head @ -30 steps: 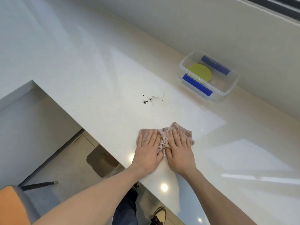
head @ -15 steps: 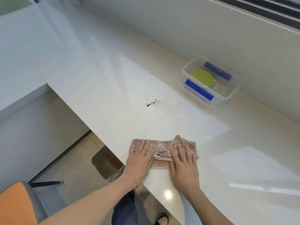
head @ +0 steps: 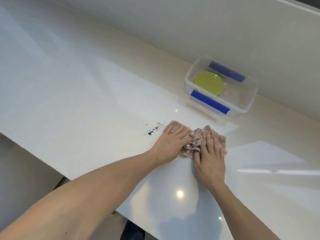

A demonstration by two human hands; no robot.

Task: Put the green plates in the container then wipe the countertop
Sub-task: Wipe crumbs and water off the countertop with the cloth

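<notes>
A green plate [head: 208,85] lies inside the clear plastic container [head: 249,103] with blue clips, which stands by the back wall at the right. Both hands press flat on a crumpled pinkish cloth [head: 196,139] on the white countertop [head: 86,104]. My left hand [head: 171,141] covers the cloth's left part, my right hand [head: 210,156] its right part. A patch of dark crumbs [head: 152,130] lies just left of the cloth, almost touching its edge.
The countertop's front edge runs diagonally from the left toward the bottom middle, with floor and a dark trouser leg [head: 132,231] below it. A pale wall [head: 190,23] rises behind the counter.
Both hands have pushed the cloth forward across the counter, from near the front edge up to the dark crumbs. The cloth has bunched up between the hands.
</notes>
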